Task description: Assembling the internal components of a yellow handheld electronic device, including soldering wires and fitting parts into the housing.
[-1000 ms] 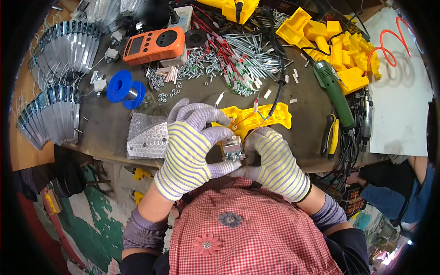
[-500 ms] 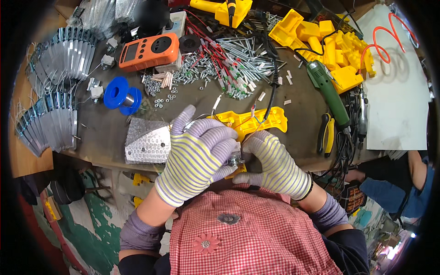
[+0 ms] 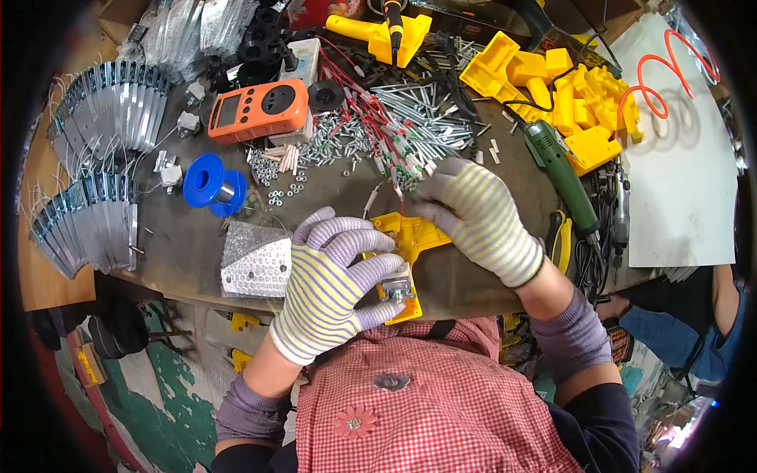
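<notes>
My left hand, in a striped knit glove, rests over the left side of a yellow plastic housing and grips it at the table's near edge. Its thumb lies against a silvery metal part seated in the lower end of the housing. Above the housing's right arm is my right hand, gloved alike, its fingertips bent to the left and blurred. Whether they hold anything cannot be made out. Beside them, red wires with white ends reach down toward the housing.
Left of my hands lie a bubble-wrapped plate and a blue wire spool. An orange multimeter and loose screws sit behind. To the right are a green electric screwdriver, yellow-handled pliers and yellow housings.
My right hand has lifted away from the metal part and moved up and right over the housing. The black cord no longer hangs over the housing. My left hand stays on it.
</notes>
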Available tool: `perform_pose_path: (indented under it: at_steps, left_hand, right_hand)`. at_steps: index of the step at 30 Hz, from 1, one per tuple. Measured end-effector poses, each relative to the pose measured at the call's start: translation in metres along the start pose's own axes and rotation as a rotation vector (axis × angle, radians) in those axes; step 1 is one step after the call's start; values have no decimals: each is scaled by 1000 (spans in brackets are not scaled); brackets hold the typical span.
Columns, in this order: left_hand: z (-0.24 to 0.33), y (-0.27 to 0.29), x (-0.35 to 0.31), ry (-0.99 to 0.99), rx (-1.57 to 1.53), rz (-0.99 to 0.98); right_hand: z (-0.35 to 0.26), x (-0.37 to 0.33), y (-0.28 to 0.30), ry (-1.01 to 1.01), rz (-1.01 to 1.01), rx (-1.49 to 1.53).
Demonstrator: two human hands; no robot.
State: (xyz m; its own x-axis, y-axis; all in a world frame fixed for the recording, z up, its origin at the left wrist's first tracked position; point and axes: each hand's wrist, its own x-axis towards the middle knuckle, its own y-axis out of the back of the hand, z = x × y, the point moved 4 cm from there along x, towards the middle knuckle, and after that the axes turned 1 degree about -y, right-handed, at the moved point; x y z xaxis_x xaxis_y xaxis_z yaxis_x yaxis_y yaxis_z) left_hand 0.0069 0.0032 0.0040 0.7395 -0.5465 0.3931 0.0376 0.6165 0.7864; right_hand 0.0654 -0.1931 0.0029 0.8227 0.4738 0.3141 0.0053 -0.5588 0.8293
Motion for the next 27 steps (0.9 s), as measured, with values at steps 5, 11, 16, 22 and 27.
perform_pose_path:
  at_steps: [5, 11, 16, 22, 27]
  left_hand:
    - [-3, -2, 1, -21, 4, -32]
    - [-3, -1, -1, 41, -6, -17]
    - [-8, -1, 0, 50, 7, 3]
    - [-4, -1, 1, 114, 54, -11]
    - [-4, 15, -5, 128, 31, 134]
  right_hand:
    - [4, 3, -6, -55, -58, 125]
    - [13, 9, 36, -67, -123, 146]
    - [59, 89, 58, -7, 167, -213]
    - [98, 172, 23, 241, 104, -412]
    - [97, 198, 14, 164, 89, -366]
